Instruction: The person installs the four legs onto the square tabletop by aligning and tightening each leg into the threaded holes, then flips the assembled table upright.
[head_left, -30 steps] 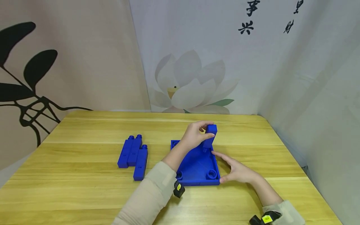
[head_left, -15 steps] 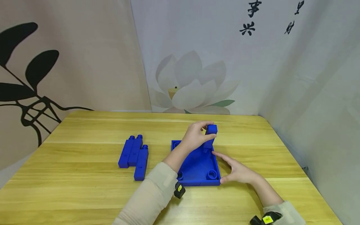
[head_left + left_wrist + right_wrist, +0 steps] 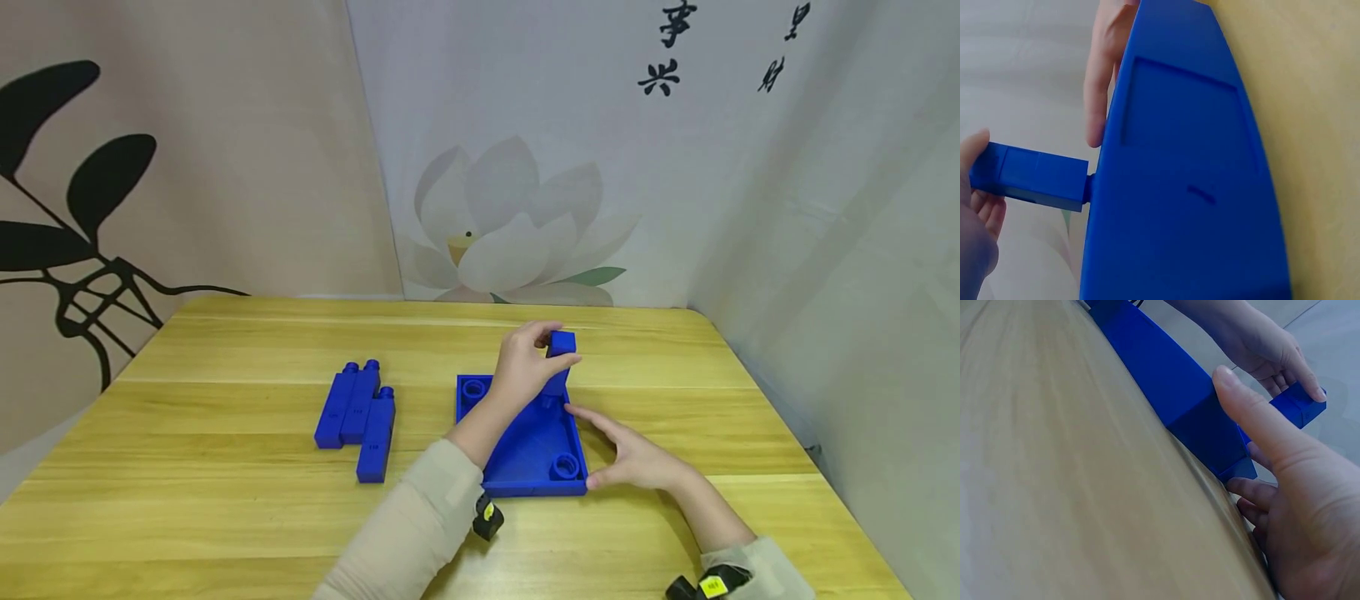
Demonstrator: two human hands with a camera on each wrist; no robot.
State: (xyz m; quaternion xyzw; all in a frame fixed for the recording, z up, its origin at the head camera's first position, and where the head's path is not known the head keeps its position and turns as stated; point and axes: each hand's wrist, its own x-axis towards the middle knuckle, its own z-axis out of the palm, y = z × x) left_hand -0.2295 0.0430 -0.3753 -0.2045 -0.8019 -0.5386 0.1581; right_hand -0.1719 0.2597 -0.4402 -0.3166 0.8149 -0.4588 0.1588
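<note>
A blue square tabletop (image 3: 525, 446) lies underside up, with a raised rim and round threaded corner sockets. At its far right corner stands a blue table leg (image 3: 562, 342), its narrow end down in that corner. My left hand (image 3: 517, 364) grips the leg near the upper end, thumb across the near face. In the left wrist view the leg (image 3: 1041, 177) meets the tabletop (image 3: 1185, 156) by a narrow neck. My right hand (image 3: 637, 454) rests along the tabletop's right side, index fingertip near the far corner and thumb at the near corner. My left forearm hides the near left socket.
On the wooden table (image 3: 225, 500), left of the tabletop, lie three more blue legs (image 3: 360, 408), side by side with their round ends pointing away. A printed curtain (image 3: 525, 167) hangs behind the table, and another stretch of it closes off the right side.
My left hand has turned a little, its thumb shifting right across the leg. The left forearm has moved right, uncovering the far left socket and covering the near left one. My right hand stays put.
</note>
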